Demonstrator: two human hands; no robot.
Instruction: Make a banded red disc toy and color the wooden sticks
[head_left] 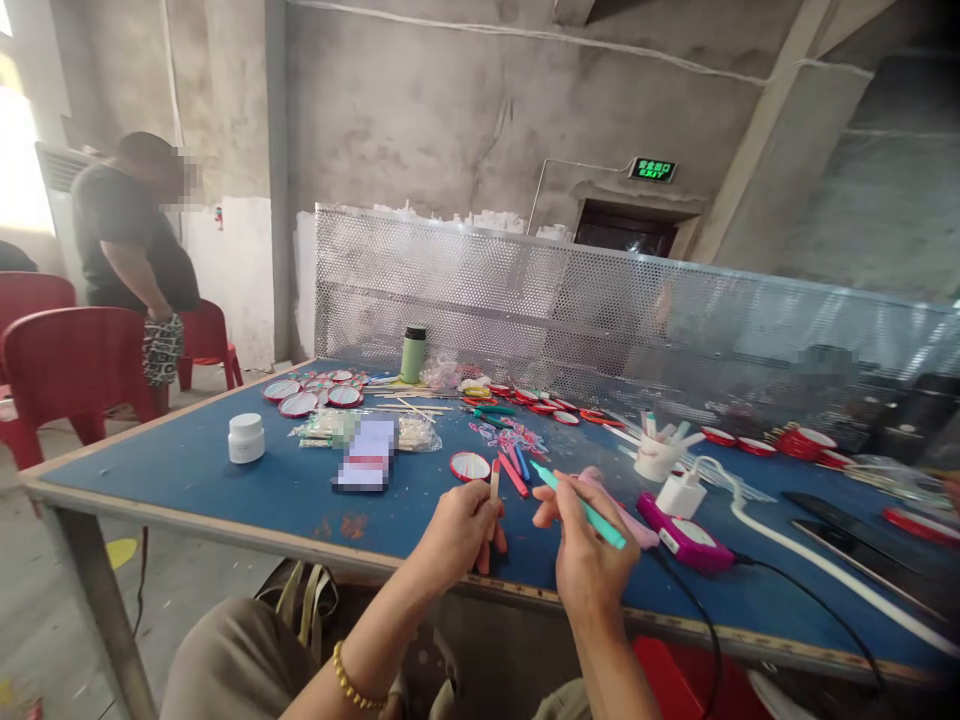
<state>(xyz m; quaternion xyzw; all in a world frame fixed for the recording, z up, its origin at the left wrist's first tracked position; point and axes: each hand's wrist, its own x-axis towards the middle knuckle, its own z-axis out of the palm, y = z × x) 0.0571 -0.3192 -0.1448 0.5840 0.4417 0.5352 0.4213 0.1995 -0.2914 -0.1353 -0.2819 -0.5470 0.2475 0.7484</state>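
My left hand [461,525], with a beaded bracelet at the wrist, is closed around a short pale stick [495,482] with a reddish top, standing upright above the table's front edge. In my right hand [592,550] is a turquoise marker pen [604,528], its tip pointing up and left toward the table. Just beyond my hands lie a red-rimmed round piece [470,466] with a pale face, a red pen [514,476] and a blue pen [523,462]. A pile of pink and blue small pieces [510,437] is behind them.
On the blue table [187,490] are a phone [365,455], white jar [246,440], green bottle [413,355], bagged sticks [420,432], more red-rimmed rounds [298,404], a pen cup [654,457], a magenta device [686,537] and cables. A perforated metal screen [465,290] stands behind. A person [131,235] stands at left.
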